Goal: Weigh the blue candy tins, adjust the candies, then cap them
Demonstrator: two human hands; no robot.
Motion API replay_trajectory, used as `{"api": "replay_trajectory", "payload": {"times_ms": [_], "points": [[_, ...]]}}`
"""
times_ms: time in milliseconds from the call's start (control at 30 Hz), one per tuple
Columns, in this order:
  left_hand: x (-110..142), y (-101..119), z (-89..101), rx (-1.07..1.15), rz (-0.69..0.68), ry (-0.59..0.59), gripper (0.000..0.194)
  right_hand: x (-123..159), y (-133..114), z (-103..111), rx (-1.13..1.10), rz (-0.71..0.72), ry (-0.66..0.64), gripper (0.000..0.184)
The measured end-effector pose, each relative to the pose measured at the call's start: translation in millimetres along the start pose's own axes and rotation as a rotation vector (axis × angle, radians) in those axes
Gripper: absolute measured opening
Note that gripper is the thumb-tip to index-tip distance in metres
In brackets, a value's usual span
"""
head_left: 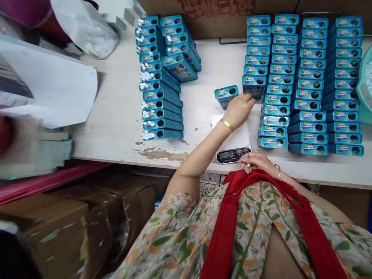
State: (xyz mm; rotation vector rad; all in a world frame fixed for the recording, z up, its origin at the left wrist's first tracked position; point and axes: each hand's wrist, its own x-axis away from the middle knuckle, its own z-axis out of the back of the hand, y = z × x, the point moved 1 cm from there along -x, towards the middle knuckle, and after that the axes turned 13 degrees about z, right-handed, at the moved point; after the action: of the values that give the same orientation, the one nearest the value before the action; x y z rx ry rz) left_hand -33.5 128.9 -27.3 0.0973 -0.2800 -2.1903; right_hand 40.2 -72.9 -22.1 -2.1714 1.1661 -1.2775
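My left hand [240, 110], with a gold bracelet at the wrist, reaches over a white kitchen scale [242, 135]. Its bent fingers are closed against the lower front of a blue candy tin [253, 82] at the near end of a row; the thumb is mostly hidden. Just left of this hand, another blue tin [226, 93] stands behind the scale, partly covered by the hand. My right hand [258, 161] rests at the scale's front edge, fingers curled together around small white pieces. The scale's display [226, 154] seems to read zero.
More blue tins stand in several rows on the right [310, 104]. On the left, tins [161, 104] show white candies at their openings. A turquoise basin [365, 89] sits at the right edge. Cardboard boxes [58, 217] lie below the white table [116, 128].
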Motion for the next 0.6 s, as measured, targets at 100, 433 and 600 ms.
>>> {"api": "replay_trajectory", "payload": {"times_ms": [100,433,600], "points": [[-18.7,29.0,-8.3,-0.082,0.13,-0.212,0.038,2.2,0.8,3.3,0.016,0.012,0.007,0.034],[-36.0,40.4,-15.8,-0.103,0.156,-0.241,0.039,3.3,4.4,3.0,0.026,0.033,-0.028,0.035],[0.0,8.4,27.5,0.026,0.113,-0.015,0.025,6.0,2.1,5.5,-0.008,0.031,-0.019,0.036]]}}
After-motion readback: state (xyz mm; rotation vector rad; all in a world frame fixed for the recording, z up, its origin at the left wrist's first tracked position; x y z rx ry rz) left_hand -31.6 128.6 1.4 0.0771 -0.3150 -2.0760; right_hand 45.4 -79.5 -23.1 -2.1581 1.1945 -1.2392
